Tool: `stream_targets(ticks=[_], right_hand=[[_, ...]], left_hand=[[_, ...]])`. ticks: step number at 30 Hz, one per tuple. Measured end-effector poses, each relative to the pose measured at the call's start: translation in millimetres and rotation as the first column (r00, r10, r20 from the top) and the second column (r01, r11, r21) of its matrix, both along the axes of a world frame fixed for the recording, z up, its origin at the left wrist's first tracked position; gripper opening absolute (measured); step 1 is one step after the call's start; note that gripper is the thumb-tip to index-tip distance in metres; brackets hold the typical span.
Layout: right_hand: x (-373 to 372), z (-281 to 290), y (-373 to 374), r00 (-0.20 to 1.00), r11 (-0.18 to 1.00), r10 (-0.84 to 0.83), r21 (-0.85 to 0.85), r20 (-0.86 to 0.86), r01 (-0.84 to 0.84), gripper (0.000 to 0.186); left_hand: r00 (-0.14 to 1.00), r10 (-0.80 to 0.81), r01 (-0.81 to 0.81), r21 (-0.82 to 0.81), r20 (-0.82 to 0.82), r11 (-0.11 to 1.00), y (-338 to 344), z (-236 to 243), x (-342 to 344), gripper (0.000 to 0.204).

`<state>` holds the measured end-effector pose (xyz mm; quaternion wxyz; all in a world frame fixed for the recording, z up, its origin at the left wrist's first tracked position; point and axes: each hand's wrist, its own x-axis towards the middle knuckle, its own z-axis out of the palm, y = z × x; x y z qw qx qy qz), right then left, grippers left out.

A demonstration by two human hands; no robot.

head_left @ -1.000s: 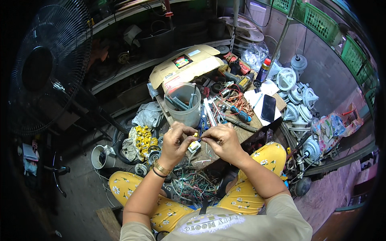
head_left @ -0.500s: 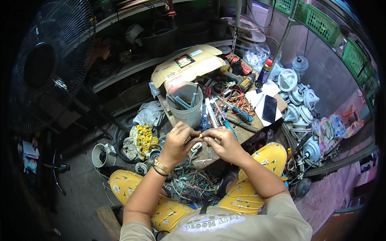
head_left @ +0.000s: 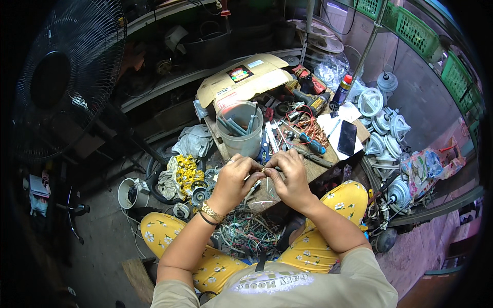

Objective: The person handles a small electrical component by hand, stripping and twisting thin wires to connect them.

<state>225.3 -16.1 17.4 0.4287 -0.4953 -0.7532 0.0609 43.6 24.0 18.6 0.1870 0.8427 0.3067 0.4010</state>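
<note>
My left hand (head_left: 235, 179) and my right hand (head_left: 290, 178) meet over the near edge of the low wooden workbench (head_left: 267, 200). Fingertips of both pinch a tiny yellow piece (head_left: 263, 170), too small and too covered to name. A pale thin strand seems to hang just below it. Right behind the hands stands a translucent bucket (head_left: 239, 146) with grey tubes in it. A blue-handled screwdriver (head_left: 312, 143) lies beyond my right hand, near a tangle of copper wire (head_left: 313, 126). Below the hands, cut wire scraps (head_left: 249, 231) are heaped between my legs.
On the bench's right side a black phone (head_left: 347, 137) rests on white paper. Behind are a cordless drill (head_left: 318, 104), a spray can (head_left: 343, 90) and an opened cardboard box (head_left: 246, 79). White plastic parts (head_left: 382, 123) pile up at right. A fan (head_left: 67, 82) stands at left.
Both hands have shifted slightly, and the right fingers have curled in closer around the yellow piece, which now shows less. The view has moved a little.
</note>
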Motion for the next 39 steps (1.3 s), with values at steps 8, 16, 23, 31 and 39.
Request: stream_targets(ticks=[8, 16, 23, 31, 39], right_hand=[[18.1, 30.9, -3.8, -0.141, 0.572, 0.192, 0.228, -0.971, -0.788, 0.036], [5.5, 28.1, -7.7, 0.984, 0.998, 0.058, -0.01, -0.166, -0.06, 0.017], [1.5, 19.3, -30.7, 0.92, 0.956, 0.152, -0.183, -0.362, -0.23, 0.007], [0.5, 1.6, -53.5, 0.757, 0.875, 0.094, -0.309, -0.647, -0.373, 0.012], [-3.0, -6.7, -66.2, 0.78, 0.89, -0.051, -0.383, -0.623, -0.247, 0.01]], left_hand=[[0.986, 0.107, -0.101, -0.047, 0.131, 0.994, 15.2, -10.4, -10.6, 0.015], [0.951, 0.143, -0.089, -0.2, 0.274, 0.976, -27.1, 4.2, 2.1, 0.015], [0.896, 0.246, -0.16, -0.249, 0.37, 0.955, -65.3, 4.6, 7.2, 0.016], [0.944, 0.193, -0.181, -0.071, 0.268, 0.981, -77.1, 17.4, 14.5, 0.017], [0.974, 0.206, -0.192, 0.141, -0.092, 0.971, -84.2, 19.9, 14.9, 0.019]])
